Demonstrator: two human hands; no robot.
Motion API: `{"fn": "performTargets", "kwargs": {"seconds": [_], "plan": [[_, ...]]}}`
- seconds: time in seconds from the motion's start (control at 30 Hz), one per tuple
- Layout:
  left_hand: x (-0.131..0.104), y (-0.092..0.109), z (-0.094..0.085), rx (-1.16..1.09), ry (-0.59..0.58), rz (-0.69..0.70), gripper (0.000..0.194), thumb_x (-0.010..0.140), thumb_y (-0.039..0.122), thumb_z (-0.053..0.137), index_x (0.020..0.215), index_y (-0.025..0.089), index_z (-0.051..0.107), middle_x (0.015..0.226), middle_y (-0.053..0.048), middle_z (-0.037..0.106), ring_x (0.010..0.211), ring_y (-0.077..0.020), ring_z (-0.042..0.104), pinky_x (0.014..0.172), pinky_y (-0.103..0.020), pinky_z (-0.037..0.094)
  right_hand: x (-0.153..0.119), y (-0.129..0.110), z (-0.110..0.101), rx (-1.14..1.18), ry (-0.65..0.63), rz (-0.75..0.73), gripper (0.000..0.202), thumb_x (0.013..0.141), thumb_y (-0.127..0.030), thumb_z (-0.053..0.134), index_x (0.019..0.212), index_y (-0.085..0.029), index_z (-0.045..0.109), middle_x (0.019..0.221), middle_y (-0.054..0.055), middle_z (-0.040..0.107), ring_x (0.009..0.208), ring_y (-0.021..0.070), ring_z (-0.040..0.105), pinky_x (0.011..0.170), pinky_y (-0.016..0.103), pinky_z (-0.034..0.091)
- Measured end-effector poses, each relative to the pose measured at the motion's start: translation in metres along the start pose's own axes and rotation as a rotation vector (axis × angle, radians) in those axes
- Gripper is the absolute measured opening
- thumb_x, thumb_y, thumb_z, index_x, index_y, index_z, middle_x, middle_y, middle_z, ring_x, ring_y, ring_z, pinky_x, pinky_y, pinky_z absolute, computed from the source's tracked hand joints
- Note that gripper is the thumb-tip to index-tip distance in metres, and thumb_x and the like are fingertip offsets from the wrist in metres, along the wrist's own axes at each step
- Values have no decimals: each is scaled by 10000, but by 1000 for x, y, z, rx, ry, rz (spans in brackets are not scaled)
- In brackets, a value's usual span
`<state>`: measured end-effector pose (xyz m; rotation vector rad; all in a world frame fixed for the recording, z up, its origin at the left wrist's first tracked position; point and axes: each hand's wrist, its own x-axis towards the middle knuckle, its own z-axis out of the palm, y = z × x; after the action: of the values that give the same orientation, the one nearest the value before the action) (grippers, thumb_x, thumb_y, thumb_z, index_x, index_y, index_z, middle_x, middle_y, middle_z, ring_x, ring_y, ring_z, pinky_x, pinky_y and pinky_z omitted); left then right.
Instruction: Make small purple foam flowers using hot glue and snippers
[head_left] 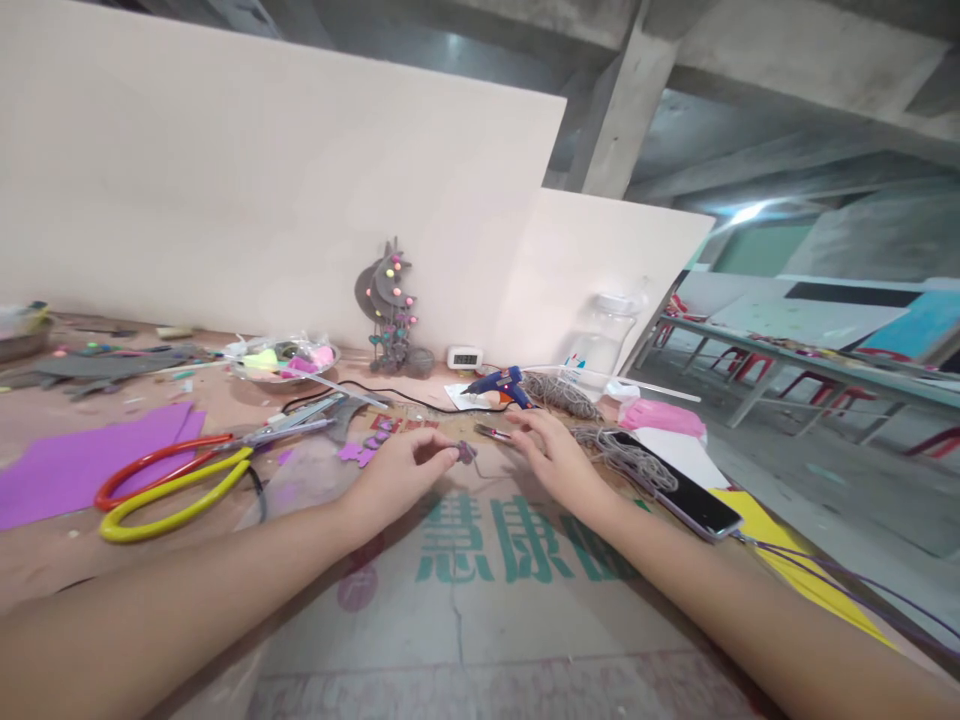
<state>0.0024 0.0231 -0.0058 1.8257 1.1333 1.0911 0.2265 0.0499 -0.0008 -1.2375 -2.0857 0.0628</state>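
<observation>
My left hand (409, 468) pinches a small dark purple flower-like piece (466, 452) between thumb and fingertips, above the printed cardboard (480, 610). A thin grey strand (487, 474) trails from that piece. To the right, my right hand (551, 450) is held palm down with its fingers apart. Its fingertips are beside a small metal-tipped tool (491, 432), whose kind I cannot make out; no grip on it shows. Several purple cut-out shapes (371, 445) lie just left of my left hand. A blue glue gun (496, 384) rests beyond my right hand.
Large scissors (176, 485) with red and yellow handles lie at left over purple sheets (97, 465). A phone (694, 500) and grey yarn (630, 458) lie at right. Farther back stand a decorated grey moon (386, 290), a small digital clock (465, 357) and a clear plastic bottle (604, 335).
</observation>
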Motion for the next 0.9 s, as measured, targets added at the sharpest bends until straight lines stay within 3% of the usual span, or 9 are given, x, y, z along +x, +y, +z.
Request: {"fn": "performTargets", "kwargs": {"seconds": [0.13,0.23,0.43,0.6,0.77,0.9], "plan": [[-1,2,-1,14,-31,13,231,788,318,497,838,173,669,796,-17,685,744,-167,603,653,-238,445,-6,-35,-4,231,-126,111,265,858,-338,460,992,-193,637,1050,71,648,1003,204,576,893,352,426],[-2,3,-1,35,-3,29,223,793,308,497,824,161,662,770,-16,668,720,-156,593,639,-228,438,-11,-48,2,373,-200,144,250,821,-343,521,980,-189,638,999,49,663,934,180,596,833,302,448],[-4,9,0,77,-36,70,227,809,301,482,832,159,657,770,-17,651,720,-146,568,635,-227,415,-12,-50,10,413,-192,184,162,797,-290,535,803,-174,647,812,15,662,786,156,587,748,278,433],[-6,8,2,136,-118,104,207,805,268,473,751,163,643,656,9,608,607,-120,517,564,-217,375,-14,-53,7,432,-158,199,153,813,-263,502,728,-172,591,726,-2,617,723,132,560,701,249,417],[-7,6,3,85,-101,53,264,791,301,497,982,168,622,893,-39,669,748,-162,587,636,-245,436,-15,-51,9,419,-170,189,164,823,-264,491,708,-172,563,691,-11,577,687,121,529,675,244,401],[-6,8,1,59,-89,49,273,811,291,461,976,153,628,923,-53,677,831,-182,604,710,-265,455,-14,-49,11,430,-200,199,184,829,-284,487,703,-171,558,669,-14,560,647,116,505,638,245,392]]}}
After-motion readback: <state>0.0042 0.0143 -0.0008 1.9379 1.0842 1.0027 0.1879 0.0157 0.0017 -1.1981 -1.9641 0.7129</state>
